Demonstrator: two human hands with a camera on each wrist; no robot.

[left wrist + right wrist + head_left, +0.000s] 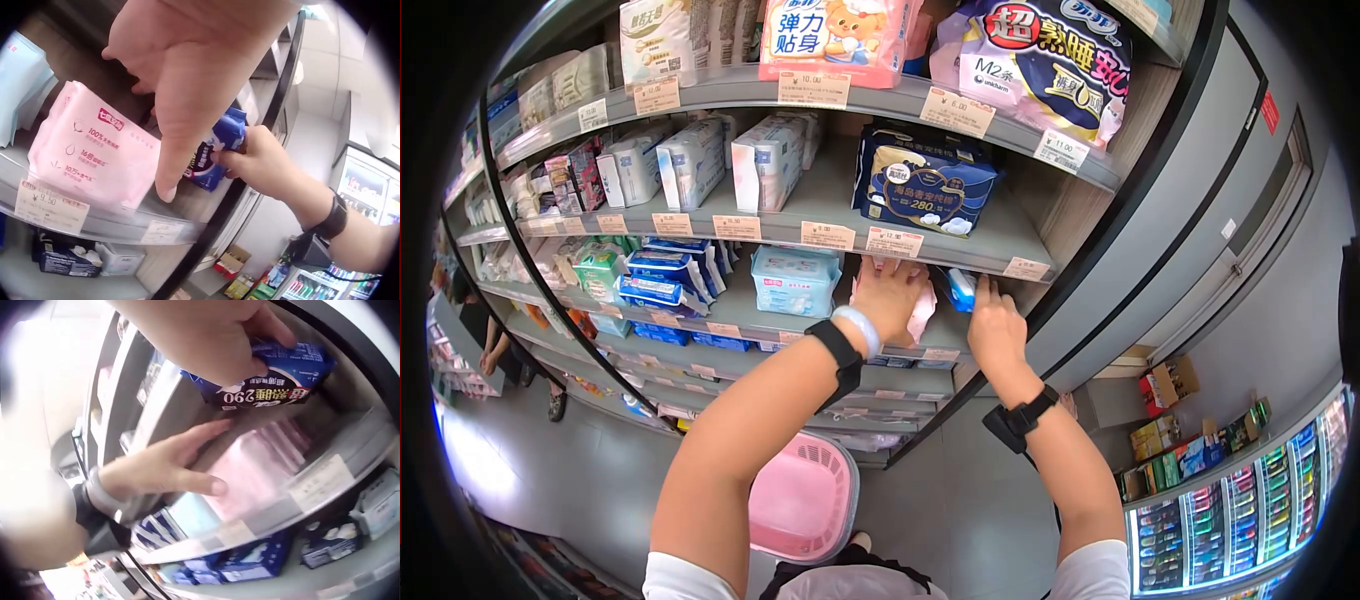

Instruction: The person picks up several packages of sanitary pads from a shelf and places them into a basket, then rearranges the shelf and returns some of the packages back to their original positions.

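A pink pack of sanitary pads (94,150) stands on a lower shelf, behind a price tag (50,203). My left hand (890,300) reaches over it with fingers spread; its thumb points down beside the pack's right end in the left wrist view. To the right, my right hand (998,330) grips a blue pack of sanitary pads (269,378), printed 290, by its end between thumb and fingers. In the head view this blue pack (962,290) is mostly hidden under the shelf above. A light blue pack (795,280) stands left of the pink one.
Above is a shelf (800,232) with a dark blue 280 pack (925,190) near its right end. Blue packs (665,280) stand further left. A pink basket (805,500) sits below my arms. To the right rises a grey panel (1120,200), with cardboard boxes (1170,385) beyond.
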